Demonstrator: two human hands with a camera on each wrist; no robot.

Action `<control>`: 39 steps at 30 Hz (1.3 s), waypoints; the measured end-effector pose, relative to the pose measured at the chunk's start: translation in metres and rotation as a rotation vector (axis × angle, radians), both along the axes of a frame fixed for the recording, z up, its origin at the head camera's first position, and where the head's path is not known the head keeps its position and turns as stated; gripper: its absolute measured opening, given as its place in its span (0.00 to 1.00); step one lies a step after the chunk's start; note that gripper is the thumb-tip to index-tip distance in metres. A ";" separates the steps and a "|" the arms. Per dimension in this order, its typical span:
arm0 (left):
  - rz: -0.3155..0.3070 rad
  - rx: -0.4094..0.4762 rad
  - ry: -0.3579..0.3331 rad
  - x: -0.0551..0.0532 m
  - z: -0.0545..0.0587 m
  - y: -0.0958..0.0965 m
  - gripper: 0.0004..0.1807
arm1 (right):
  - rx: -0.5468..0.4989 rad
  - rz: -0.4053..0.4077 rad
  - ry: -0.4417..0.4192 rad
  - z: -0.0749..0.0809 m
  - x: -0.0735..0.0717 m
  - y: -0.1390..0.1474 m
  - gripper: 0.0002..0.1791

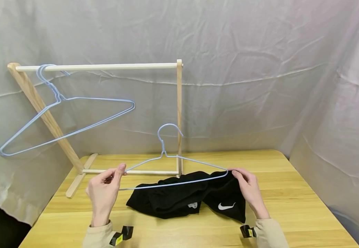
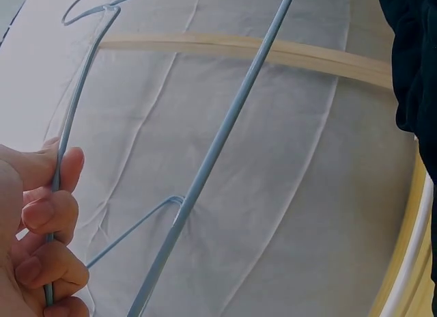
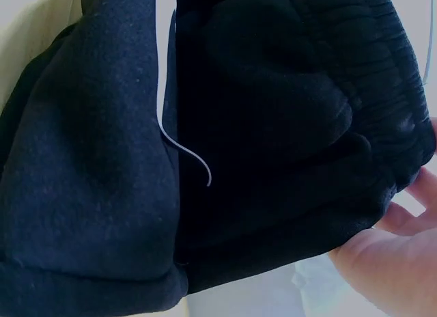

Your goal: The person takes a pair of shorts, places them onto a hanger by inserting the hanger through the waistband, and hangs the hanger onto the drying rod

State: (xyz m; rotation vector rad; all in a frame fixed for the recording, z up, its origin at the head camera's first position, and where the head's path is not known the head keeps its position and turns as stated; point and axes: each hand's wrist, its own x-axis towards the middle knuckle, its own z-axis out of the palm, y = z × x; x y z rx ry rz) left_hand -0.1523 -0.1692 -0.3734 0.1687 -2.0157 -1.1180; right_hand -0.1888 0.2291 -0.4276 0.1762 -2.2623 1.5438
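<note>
A light blue wire hanger (image 1: 173, 184) is held up above the table, its hook pointing upward. My left hand (image 1: 105, 193) grips its left end, and in the left wrist view the fingers curl round the wire (image 2: 71, 119). Below and behind the hanger lie black shorts (image 1: 173, 203), bunched up, with a white swoosh on one leg. My right hand (image 1: 249, 187) pinches their upper edge beside the hanger's right end. The right wrist view shows the gathered elastic waistband (image 3: 369, 64) between thumb and fingers. Whether the right hand also touches the wire is hard to see.
A wooden rack (image 1: 179, 103) with a white top rail (image 1: 111, 66) stands at the back left of the wooden table (image 1: 291, 206). More blue hangers (image 1: 95, 124) hang at the rail's left end. Grey cloth (image 1: 244, 113) surrounds the back and sides.
</note>
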 end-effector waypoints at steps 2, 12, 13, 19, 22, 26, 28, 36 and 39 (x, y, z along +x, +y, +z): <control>-0.004 -0.005 -0.003 0.000 0.000 0.000 0.13 | -0.001 -0.006 -0.005 0.000 0.000 0.000 0.13; -0.068 -0.074 0.037 -0.003 -0.005 0.007 0.08 | -0.019 -0.022 0.073 0.002 -0.001 -0.004 0.10; -0.077 -0.080 0.038 -0.004 -0.005 0.009 0.07 | -0.020 -0.027 0.082 0.002 -0.001 -0.004 0.10; -0.198 -0.097 0.056 -0.006 -0.007 0.016 0.02 | -0.049 -0.055 0.091 0.003 0.000 -0.006 0.08; -0.312 -0.098 0.087 -0.007 -0.007 0.017 0.01 | -0.071 -0.070 0.092 0.002 0.000 -0.006 0.08; -0.441 -0.119 0.136 -0.008 -0.008 0.014 0.07 | -0.113 -0.094 0.119 0.002 -0.001 -0.005 0.07; -0.486 -0.124 0.143 -0.008 -0.009 0.011 0.09 | -0.131 -0.106 0.134 0.001 -0.002 -0.005 0.06; -0.483 -0.194 0.185 -0.008 -0.010 0.006 0.11 | -0.089 -0.195 0.152 0.003 -0.002 -0.008 0.06; -0.451 -0.241 0.236 -0.007 -0.010 0.007 0.12 | -0.070 -0.229 0.150 0.003 -0.002 -0.010 0.07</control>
